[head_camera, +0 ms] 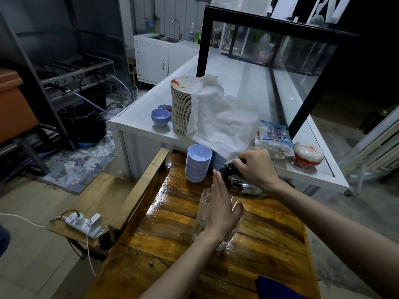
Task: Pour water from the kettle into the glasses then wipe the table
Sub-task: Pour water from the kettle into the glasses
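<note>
The right hand (257, 167) holds the kettle (239, 180) handle tight, tipped left toward the glass (203, 219) just near it on the wet tabletop (269, 229), while the left hand (222, 208) rests flat-fingered against the glass.

From my feed, two bare forearms came up from six o'clock, no sleeves on either as far as the frame's edge. The left hand (222, 209) wore no ring, watch or glove that I could see. Same for the right hand (257, 167): bare wrist, bare fingers, nails short and plain where they showed.
</note>
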`<state>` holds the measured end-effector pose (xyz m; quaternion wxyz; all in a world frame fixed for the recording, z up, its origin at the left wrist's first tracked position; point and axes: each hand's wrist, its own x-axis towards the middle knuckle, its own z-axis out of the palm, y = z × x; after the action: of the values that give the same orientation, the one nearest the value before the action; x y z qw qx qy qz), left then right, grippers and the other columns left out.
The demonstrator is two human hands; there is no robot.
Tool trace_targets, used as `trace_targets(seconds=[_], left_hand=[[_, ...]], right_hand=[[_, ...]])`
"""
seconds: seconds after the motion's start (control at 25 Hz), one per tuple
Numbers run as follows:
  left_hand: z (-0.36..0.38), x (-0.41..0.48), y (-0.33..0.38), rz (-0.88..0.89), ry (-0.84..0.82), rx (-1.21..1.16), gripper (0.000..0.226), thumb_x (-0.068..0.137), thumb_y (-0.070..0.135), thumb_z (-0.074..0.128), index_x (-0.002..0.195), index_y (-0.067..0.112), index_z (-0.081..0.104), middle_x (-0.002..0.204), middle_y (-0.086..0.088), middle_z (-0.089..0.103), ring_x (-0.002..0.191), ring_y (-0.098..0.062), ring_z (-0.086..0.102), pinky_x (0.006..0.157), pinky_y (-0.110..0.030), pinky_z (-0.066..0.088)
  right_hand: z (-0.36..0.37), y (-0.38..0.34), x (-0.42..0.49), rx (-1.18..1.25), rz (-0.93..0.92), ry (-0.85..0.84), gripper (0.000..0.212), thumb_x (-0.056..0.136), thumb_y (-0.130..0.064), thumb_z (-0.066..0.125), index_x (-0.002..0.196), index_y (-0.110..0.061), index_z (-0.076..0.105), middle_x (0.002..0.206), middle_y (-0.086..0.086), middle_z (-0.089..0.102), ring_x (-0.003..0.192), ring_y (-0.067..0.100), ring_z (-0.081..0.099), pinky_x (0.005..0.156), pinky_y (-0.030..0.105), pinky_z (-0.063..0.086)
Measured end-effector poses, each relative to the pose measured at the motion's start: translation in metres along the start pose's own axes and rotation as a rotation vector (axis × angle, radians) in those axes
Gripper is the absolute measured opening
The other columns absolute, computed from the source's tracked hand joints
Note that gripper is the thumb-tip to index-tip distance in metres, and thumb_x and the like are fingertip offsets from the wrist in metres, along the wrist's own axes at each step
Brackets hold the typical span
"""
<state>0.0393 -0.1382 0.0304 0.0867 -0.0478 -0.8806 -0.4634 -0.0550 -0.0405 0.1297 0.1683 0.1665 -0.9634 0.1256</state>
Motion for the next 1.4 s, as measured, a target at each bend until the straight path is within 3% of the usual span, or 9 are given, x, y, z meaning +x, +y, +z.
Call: trace_targets(seconds=[0.2, 0.48, 0.72, 1.4], left_hand=[[-0.003, 0.001, 0.002, -0.013, -0.010, -0.048, 0.108, 0.090, 0.026, 0.061, 0.143, 0.018, -0.033, 0.159, -0.002, -0.028, 0.149, -0.017, -0.016, 0.122, -0.032, 0.004], [0.001, 0.001, -0.001, -0.041, 0.009, -0.070, 0.113, 0.090, 0.036, 0.062, 0.143, 0.020, -0.036, 0.160, -0.002, -0.026, 0.149, -0.017, -0.015, 0.122, -0.032, 0.006], [-0.002, 0.002, 0.001, -0.039, 0.009, -0.065, 0.115, 0.088, 0.040, 0.063, 0.143, 0.021, -0.037, 0.161, -0.003, -0.022, 0.150, -0.019, -0.011, 0.122, -0.037, 0.013], [0.002, 0.003, 0.007, -0.013, -0.022, -0.056, 0.117, 0.085, 0.040, 0.066, 0.147, 0.018, -0.031, 0.162, -0.001, -0.021, 0.150, -0.017, -0.010, 0.121, -0.031, 0.007]], right_hand=[[0.000, -0.003, 0.004, -0.059, -0.062, 0.017, 0.036, 0.087, -0.030, 0.053, 0.069, -0.007, 0.074, 0.063, 0.010, 0.068, 0.071, 0.023, 0.050, 0.074, 0.034, 0.029], [0.001, -0.006, 0.006, -0.093, -0.081, -0.003, 0.040, 0.086, -0.035, 0.048, 0.077, -0.011, 0.078, 0.065, 0.008, 0.069, 0.072, 0.021, 0.053, 0.077, 0.036, 0.034], [-0.002, -0.006, 0.003, -0.088, -0.077, 0.008, 0.040, 0.088, -0.034, 0.049, 0.070, -0.010, 0.075, 0.061, 0.007, 0.067, 0.070, 0.021, 0.052, 0.080, 0.039, 0.040], [-0.008, 0.005, -0.006, -0.036, -0.038, 0.044, 0.037, 0.088, -0.029, 0.055, 0.061, -0.007, 0.068, 0.061, 0.009, 0.065, 0.071, 0.024, 0.051, 0.074, 0.036, 0.031]])
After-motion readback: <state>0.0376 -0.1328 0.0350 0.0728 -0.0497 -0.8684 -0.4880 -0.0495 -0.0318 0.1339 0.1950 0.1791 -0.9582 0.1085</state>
